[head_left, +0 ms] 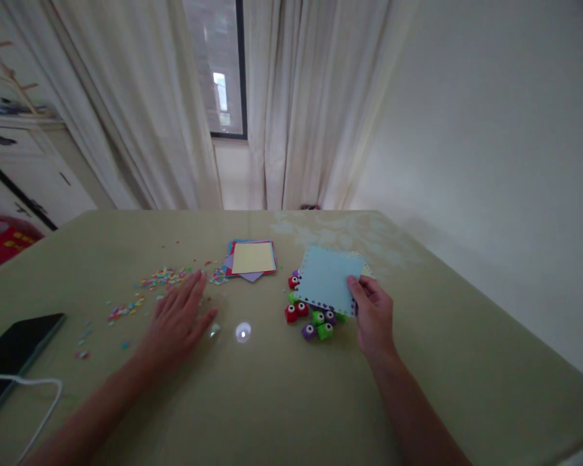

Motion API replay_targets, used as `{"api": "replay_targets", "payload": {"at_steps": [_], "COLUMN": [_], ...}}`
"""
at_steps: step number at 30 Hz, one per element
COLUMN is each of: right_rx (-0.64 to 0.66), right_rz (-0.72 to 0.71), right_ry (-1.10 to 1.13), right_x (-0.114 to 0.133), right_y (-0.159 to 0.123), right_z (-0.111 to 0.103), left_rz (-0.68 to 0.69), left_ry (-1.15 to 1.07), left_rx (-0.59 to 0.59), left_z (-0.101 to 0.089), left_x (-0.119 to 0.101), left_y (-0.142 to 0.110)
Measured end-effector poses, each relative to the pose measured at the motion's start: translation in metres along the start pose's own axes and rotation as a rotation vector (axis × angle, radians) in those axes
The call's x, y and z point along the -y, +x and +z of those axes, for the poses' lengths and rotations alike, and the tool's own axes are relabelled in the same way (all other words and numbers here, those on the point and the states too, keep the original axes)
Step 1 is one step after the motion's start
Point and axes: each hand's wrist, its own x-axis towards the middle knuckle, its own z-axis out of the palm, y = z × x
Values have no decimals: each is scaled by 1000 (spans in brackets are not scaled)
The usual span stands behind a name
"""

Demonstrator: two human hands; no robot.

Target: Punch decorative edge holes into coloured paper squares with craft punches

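My right hand pinches the right edge of a light blue square of paper with small cut-outs along its borders. Behind its right edge shows a bit of another pale sheet. Partly hidden under the paper lies a cluster of red, green and purple pieces with eye designs, perhaps small craft punches. My left hand rests palm down on the table, fingers stretched out, beside scattered paper confetti. Beyond my hands sits a stack of coloured paper squares, pale yellow on top.
At the left edge lies a dark tablet or phone with a white cable across it. More confetti bits spread over the left of the greenish table. A white wall borders the right side; curtains hang behind.
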Motion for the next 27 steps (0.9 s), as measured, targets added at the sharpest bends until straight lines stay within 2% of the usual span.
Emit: {"api": "replay_targets", "payload": {"at_steps": [3, 6, 9, 12, 15, 17, 19, 27], "right_rx": [-13, -151, -257, -258, -223, -174, -111, 179], "right_rz": [-23, -44, -25, 1, 11, 20, 35, 56], "right_ry": [-8, 44, 82, 77, 77, 74, 57, -119], "right_x": [2, 1, -5, -13, -20, -24, -30, -56], "right_y": [3, 16, 31, 40, 45, 48, 51, 39], "right_z": [-3, -14, -27, -37, -42, -43, -42, -17], "left_rz": [215, 384, 467, 498, 492, 479, 472, 485], "left_ry": [-88, -154, -189, -200, -188, -176, -167, -141], "left_rx": [59, 102, 124, 145, 153, 156, 154, 131], "left_z": [-2, -3, 5, 24, 43, 53, 60, 68], "left_x": [-63, -125, -179, -223, -258, -272, -276, -253], "left_y": [5, 18, 40, 64, 82, 90, 94, 92]}}
